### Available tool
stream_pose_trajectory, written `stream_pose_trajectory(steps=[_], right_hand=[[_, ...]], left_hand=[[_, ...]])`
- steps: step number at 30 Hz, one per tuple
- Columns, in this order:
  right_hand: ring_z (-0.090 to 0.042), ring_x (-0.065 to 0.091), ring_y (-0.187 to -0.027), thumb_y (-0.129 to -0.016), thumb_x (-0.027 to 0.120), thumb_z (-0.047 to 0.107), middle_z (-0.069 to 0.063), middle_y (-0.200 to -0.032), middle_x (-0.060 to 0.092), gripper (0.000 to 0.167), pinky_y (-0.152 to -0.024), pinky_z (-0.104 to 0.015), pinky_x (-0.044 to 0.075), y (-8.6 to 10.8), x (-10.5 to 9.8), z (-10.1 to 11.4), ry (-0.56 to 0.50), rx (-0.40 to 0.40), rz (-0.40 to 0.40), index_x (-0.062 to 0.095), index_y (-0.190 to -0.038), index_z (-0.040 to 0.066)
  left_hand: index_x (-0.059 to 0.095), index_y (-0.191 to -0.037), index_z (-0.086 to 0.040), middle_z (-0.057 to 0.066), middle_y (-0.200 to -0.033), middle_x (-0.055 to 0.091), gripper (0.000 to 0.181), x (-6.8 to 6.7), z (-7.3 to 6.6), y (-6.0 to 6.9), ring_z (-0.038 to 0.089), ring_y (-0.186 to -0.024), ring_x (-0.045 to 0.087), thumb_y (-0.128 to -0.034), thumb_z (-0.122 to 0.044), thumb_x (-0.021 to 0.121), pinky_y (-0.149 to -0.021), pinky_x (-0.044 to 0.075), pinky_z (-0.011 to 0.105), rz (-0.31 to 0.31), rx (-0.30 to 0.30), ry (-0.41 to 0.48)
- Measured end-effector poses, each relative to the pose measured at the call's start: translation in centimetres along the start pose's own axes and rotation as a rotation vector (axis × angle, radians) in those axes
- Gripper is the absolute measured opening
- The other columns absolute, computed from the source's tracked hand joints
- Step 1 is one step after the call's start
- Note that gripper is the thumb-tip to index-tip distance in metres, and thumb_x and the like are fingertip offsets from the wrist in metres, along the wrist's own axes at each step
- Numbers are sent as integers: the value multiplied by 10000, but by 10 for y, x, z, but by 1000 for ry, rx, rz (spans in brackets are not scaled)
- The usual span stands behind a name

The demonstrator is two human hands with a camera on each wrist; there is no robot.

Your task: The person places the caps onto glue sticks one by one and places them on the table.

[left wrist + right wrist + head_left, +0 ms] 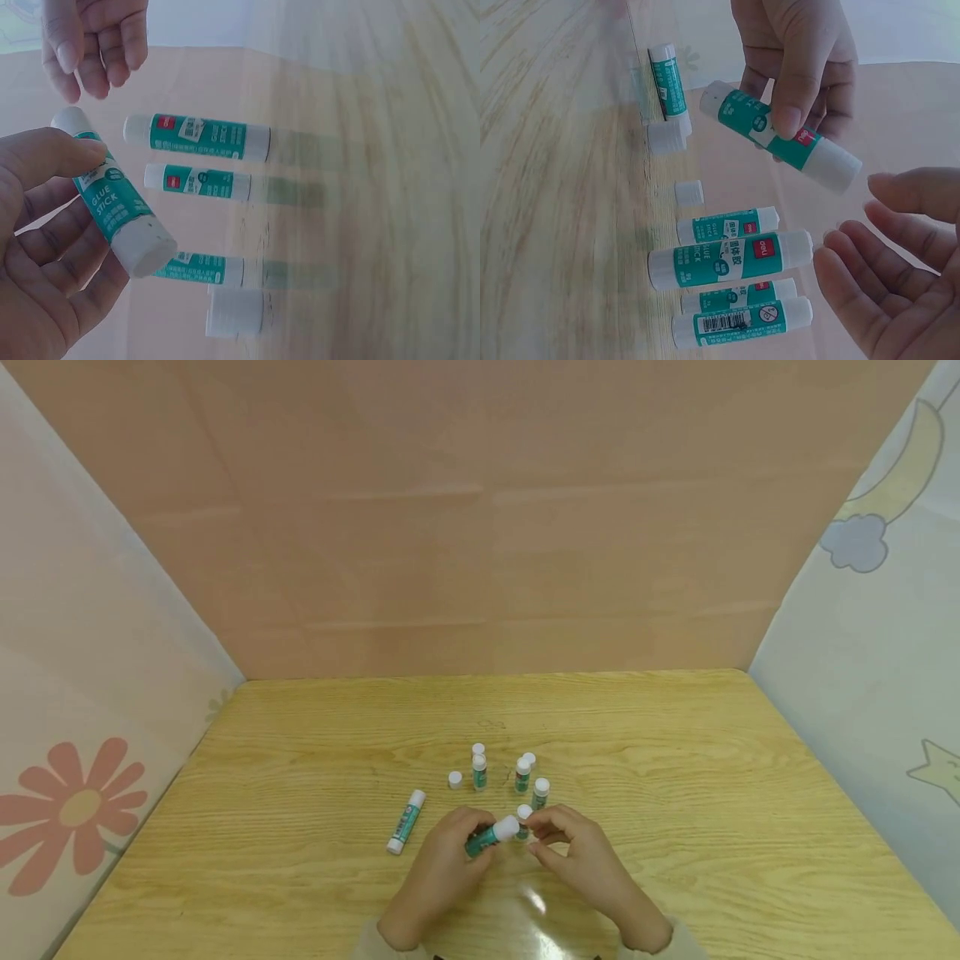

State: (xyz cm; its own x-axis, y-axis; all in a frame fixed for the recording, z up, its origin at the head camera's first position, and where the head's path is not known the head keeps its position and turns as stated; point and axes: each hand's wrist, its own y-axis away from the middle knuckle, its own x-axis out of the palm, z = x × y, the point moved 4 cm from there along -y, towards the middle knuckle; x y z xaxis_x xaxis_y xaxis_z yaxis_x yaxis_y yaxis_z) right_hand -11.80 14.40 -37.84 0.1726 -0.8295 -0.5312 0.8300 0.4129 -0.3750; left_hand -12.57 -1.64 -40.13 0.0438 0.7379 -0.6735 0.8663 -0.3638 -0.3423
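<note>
the left hand pinches a stick between thumb and fingers. the stick tilts, its long way slanting toward the right hand, with its white cap nearest those fingers. the right hand holds nothing; its fingers bend softly, thumb apart. a standing stick is just beside the right fingertips.

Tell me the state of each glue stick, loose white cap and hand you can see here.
Left hand: gripping one glue stick
Held glue stick: lifted, tilted, appears capped
Right hand: fingers relaxed, holding nothing
Four standing glue sticks: upright, appear capped
Lying glue stick: on its side, appears capped
Two loose white caps: set down, off any stick
</note>
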Motion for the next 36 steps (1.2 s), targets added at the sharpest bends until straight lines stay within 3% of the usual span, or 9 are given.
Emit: stream_pose_trajectory(steps=[9,16,23,31,36], right_hand=[[-219,545,-776,-712,639,-47,-86,-887,570,241,-672,-274,489,1,-4,-3,27,31,-12,559,-939,-40],[-233,541,-760,-697,640,-75,-45,-888,568,253,-658,-275,491,2,-5,-4,35,40,-33,565,-936,-36],[-183,536,-768,-702,647,-45,-40,-901,572,252,-664,-264,486,3,-8,-8,66,66,-45,574,-941,-10],[-171,527,-754,-680,648,-80,-73,-875,570,263,-653,-281,486,3,-11,-10,111,1,-76,561,-925,-45],[-177,525,-756,-685,645,-78,-69,-869,565,255,-657,-284,485,4,-12,-12,109,9,-78,553,-922,-58]], left_hand=[[579,-927,-71,-42,-881,542,233,-5,5,2,97,-796,506,-718,-40,677,-684,465,257,9,-52,-10],[576,-931,-68,-35,-878,549,222,-9,9,3,99,-795,516,-731,-57,671,-676,465,227,-3,-61,-15],[567,-951,-73,-27,-904,545,213,-16,15,6,113,-818,525,-759,-93,655,-689,473,260,-3,-127,-17],[563,-936,-65,-30,-872,550,215,-27,21,11,113,-793,538,-748,-87,665,-678,477,256,-37,-134,-49],[570,-953,-72,-38,-871,543,226,-32,29,14,98,-796,524,-748,-77,663,-678,472,240,-48,-185,-35]])
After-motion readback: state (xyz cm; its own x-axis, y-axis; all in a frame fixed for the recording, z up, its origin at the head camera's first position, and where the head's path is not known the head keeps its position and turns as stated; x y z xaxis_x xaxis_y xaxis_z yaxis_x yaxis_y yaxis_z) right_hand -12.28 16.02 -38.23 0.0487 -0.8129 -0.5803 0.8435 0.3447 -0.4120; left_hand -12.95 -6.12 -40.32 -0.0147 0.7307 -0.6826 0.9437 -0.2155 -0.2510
